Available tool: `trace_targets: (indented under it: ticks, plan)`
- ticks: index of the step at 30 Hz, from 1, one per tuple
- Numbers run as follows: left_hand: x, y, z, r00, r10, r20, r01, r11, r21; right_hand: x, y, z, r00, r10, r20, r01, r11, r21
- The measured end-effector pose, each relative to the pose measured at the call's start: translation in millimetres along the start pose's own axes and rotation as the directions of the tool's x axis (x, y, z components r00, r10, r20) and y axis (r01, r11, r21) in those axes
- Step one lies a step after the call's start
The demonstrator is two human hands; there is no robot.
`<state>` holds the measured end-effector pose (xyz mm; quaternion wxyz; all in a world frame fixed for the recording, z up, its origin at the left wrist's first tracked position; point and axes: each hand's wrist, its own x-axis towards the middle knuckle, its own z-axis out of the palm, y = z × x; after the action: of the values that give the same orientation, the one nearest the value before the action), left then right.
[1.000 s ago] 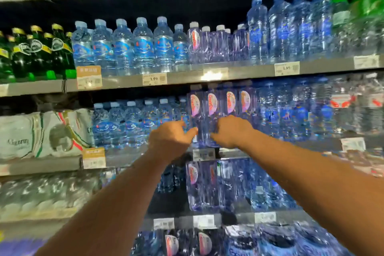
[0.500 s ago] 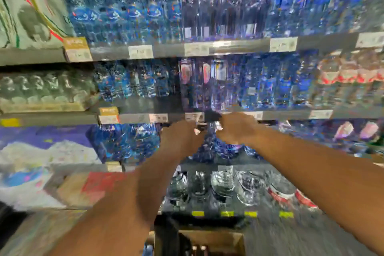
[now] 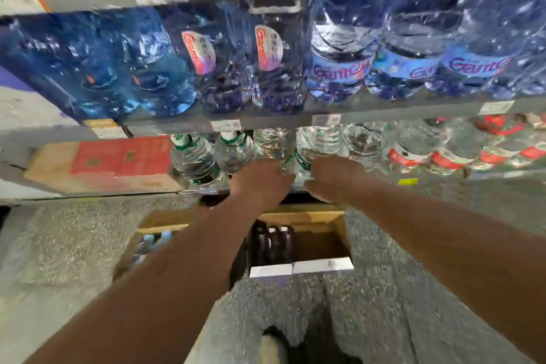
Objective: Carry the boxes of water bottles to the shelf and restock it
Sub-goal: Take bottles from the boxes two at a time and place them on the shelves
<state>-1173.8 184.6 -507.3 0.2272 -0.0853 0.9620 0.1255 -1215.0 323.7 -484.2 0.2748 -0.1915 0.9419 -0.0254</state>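
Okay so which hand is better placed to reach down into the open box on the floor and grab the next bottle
Probably the left hand. Both hands sit at the lowest shelf, but the left forearm runs straight over the open cardboard box, near the dark bottles inside. The right hand and its arm lie further to the box's right.

Open box (image 3: 313, 217) on floor (image 3: 59, 245) — below bottle shelf (image 3: 266, 121).

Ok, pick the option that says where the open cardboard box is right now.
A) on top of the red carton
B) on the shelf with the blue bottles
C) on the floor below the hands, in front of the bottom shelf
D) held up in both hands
C: the open cardboard box sits on the speckled floor, under the left hand and right hand, which reach towards the clear bottles on the bottom shelf.
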Motion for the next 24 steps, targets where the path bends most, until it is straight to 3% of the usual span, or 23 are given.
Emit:
trace_targets:
  ticks: [3,11,15,18,24]
  plan:
    - [25,-9,49,0.996,-0.033,0.081,0.034,0.999,-0.013,34,11,43,0.991,0.005,0.133,-0.01,0.999,0.032]
    - [90,-18,156,0.961,-0.179,0.212,0.21,0.969,-0.133,119,58,164,0.963,0.018,0.269,-0.078,0.973,0.217]
    - [119,-35,236,0.899,-0.265,0.347,0.339,0.925,-0.172,152,75,243,0.906,0.037,0.421,-0.187,0.928,0.321]
    - [139,-54,299,0.84,-0.317,0.441,0.434,0.88,-0.193,176,81,310,0.83,0.075,0.553,-0.28,0.913,0.297]
    - [190,-96,426,0.69,-0.415,0.593,0.628,0.75,-0.207,246,78,419,0.764,0.126,0.633,-0.416,0.846,0.333]
